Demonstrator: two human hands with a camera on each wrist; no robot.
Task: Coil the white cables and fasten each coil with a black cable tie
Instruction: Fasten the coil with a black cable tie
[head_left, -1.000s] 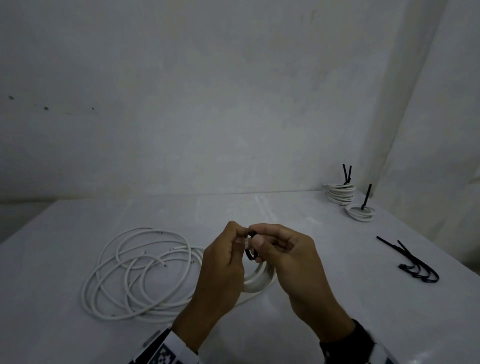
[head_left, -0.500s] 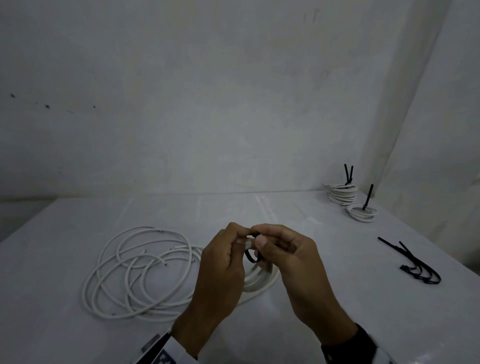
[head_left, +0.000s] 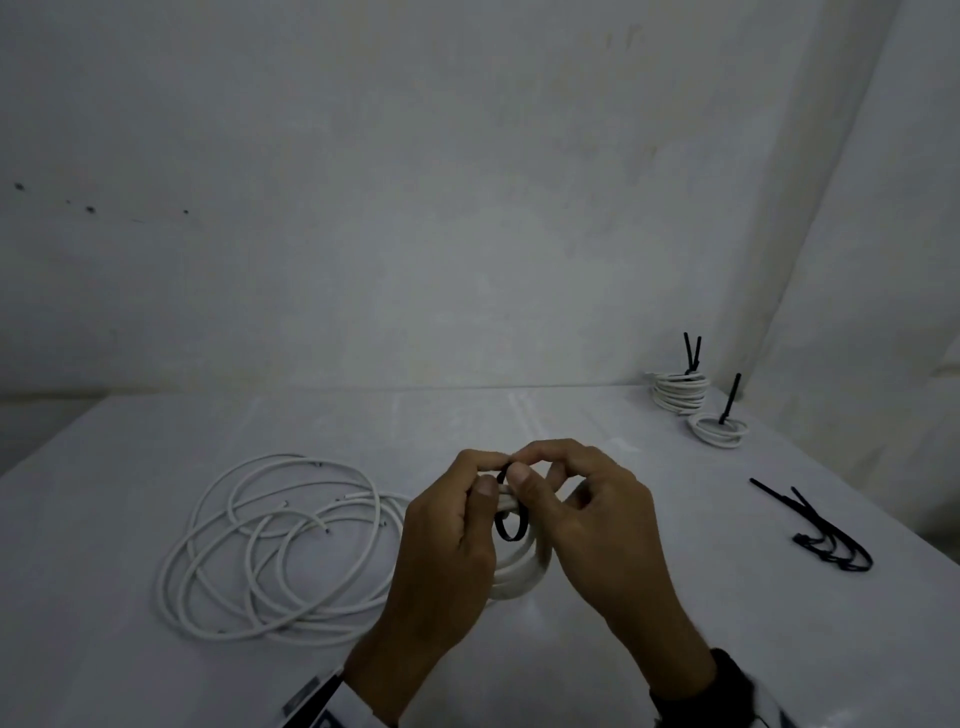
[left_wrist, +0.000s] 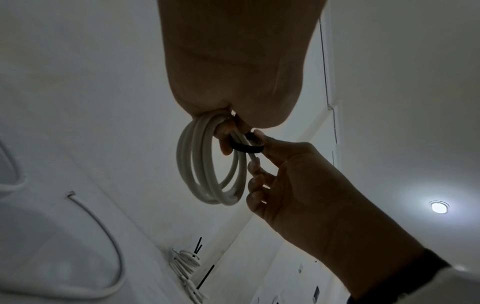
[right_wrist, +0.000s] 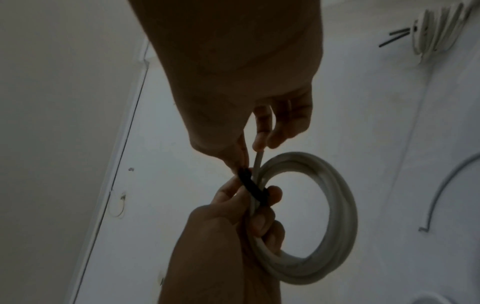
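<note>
Coil (head_left: 519, 569) of white cable hangs between your two hands, lifted clear of the counter (head_left: 675, 519). Your left hand (head_left: 441, 545) has its fingers curled round the bundled turns at the top of the loop; the rest dangles below that grip. Your right hand (head_left: 587, 519) pinches the black cable tie (head_left: 511, 525), which rings the turns just beside your left fingertips. Whether its tail is through the head, I cannot tell.

Handling, as a judgement: the cable looks light and springy, so the turns will likely fan out if the left grip loosens. Hold right next to the tie, turns pressed flat together. The tie is thin and probably slick; pinch it near the tip when pulling.

Away from the grip:
- loose white cables (head_left: 280, 545) sprawl on the counter, left of your left hand
- spare black ties (head_left: 826, 540) lie well to the right of your right hand
- two finished coils (head_left: 680, 395), ties sticking up, sit far beyond the right hand, in the counter's corner
</note>
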